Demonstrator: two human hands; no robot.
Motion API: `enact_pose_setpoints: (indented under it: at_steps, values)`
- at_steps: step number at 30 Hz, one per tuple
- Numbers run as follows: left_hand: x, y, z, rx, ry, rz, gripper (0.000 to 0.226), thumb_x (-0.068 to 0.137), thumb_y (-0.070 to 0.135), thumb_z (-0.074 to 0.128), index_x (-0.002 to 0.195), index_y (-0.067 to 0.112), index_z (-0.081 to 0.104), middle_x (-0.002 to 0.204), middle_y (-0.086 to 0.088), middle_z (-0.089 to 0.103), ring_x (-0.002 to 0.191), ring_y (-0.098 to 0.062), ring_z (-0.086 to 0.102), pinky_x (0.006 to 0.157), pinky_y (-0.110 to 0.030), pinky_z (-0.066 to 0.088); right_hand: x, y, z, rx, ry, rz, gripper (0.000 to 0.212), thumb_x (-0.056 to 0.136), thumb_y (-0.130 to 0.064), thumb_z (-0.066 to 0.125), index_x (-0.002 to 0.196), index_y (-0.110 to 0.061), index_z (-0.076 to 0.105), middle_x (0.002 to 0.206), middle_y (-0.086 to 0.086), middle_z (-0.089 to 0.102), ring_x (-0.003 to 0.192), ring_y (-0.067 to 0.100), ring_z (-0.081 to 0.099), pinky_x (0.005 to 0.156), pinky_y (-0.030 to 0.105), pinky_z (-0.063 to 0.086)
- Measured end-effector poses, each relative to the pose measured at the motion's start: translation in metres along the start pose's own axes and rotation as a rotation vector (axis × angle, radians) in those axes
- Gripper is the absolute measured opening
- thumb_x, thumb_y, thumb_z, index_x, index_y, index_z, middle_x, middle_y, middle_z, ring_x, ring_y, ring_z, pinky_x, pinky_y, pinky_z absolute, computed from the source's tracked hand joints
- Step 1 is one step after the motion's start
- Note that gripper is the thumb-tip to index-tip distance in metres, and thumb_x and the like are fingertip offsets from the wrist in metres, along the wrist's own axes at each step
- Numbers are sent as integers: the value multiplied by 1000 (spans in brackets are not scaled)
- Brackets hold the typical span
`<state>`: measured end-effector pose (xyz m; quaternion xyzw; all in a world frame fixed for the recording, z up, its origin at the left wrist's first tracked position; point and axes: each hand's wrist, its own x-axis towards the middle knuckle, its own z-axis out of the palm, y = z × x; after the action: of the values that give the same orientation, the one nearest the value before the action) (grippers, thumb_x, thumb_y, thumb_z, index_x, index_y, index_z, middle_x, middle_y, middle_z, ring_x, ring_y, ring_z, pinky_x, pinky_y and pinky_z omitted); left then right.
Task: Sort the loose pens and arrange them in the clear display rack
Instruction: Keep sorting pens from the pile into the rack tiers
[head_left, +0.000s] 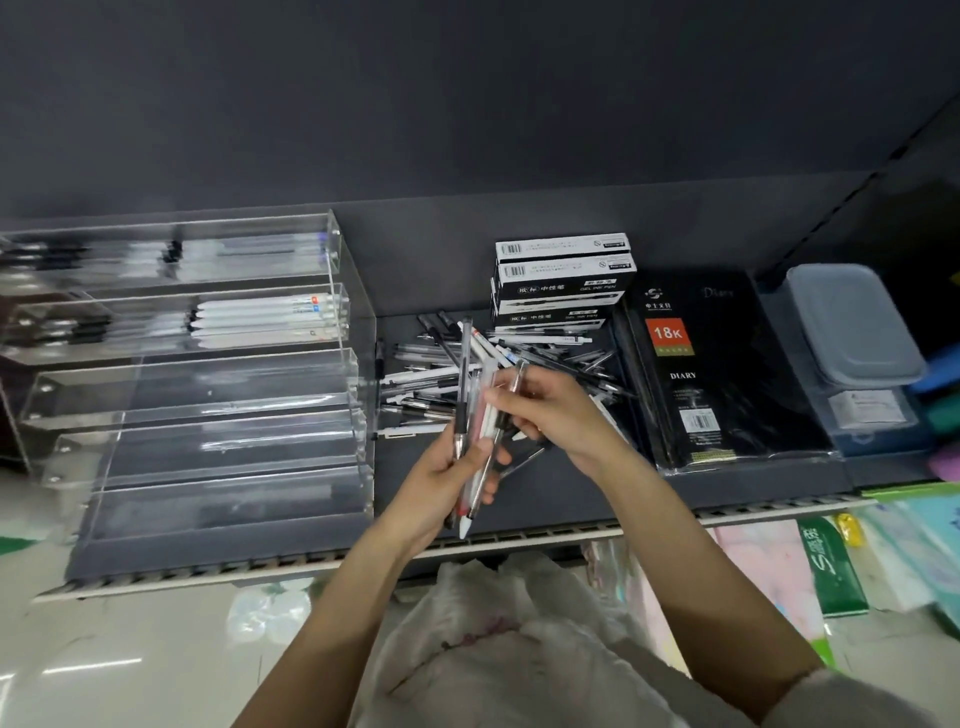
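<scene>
Holding a bundle of pens (470, 426) at frame centre, the left hand (441, 478) curls its fingers round their barrels; the right hand (545, 410) pinches one. Light, stiff and slick, they likely grip best mid-barrel. The loose pile (431, 374) lies behind. The clear rack (197, 364), left, holds pens in its upper tiers only.

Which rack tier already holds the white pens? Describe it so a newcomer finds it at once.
Start at the clear display rack on the left of the dark shelf. Count down from the back: it is the second tier. Only it holds white pens with coloured ends; the three tiers below look empty.
</scene>
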<state>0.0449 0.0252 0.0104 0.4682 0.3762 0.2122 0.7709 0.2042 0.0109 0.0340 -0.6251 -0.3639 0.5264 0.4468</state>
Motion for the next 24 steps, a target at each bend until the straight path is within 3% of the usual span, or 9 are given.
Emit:
enact_pose_setpoints:
  at_steps: [7, 13, 16, 19, 22, 24]
  values:
    - [-9, -2, -4, -154, -4, -6, 18, 94, 7, 46, 109, 7, 56, 78, -1, 67, 61, -11, 58, 60, -25, 51, 19, -20, 1, -134, -194, 49, 6, 87, -18, 66, 84, -13, 64, 61, 6, 52, 41, 5, 41, 46, 18, 33]
    - [-15, 0, -13, -184, 21, 10, 18, 95, 6, 45, 105, 8, 61, 78, 1, 65, 63, -9, 58, 63, -25, 53, 30, -29, 6, -375, -394, 68, 29, 75, -21, 78, 89, 2, 67, 66, 3, 63, 61, 16, 51, 50, 25, 36]
    - [-16, 1, -16, -134, 19, 26, 18, 97, 7, 44, 107, 9, 58, 77, 6, 64, 64, -6, 56, 63, -23, 51, 34, -37, 9, -353, -298, 68, 26, 71, -24, 81, 80, -4, 66, 72, 6, 60, 64, 14, 48, 52, 23, 32]
    - [-21, -1, -17, -118, -14, 10, 19, 97, 5, 42, 111, 8, 55, 77, 9, 64, 64, -6, 55, 62, -22, 49, 39, -53, 8, -254, -184, 51, 24, 76, -23, 76, 66, -18, 55, 65, -4, 54, 61, 8, 43, 50, 18, 29]
    - [-28, -7, -17, -135, -19, 15, 20, 96, 6, 43, 112, 8, 56, 80, 7, 63, 66, -7, 54, 63, -22, 49, 37, -79, 2, -185, -13, -80, 20, 82, -25, 71, 70, -18, 56, 61, -16, 53, 58, -1, 45, 56, 17, 32]
    - [-29, -8, -18, -178, -1, 32, 23, 94, 11, 46, 114, 8, 57, 82, 6, 64, 67, -8, 54, 63, -22, 48, 27, -93, -1, -85, 169, -220, 17, 86, -22, 66, 74, -18, 56, 60, -15, 54, 55, -1, 44, 54, 15, 32]
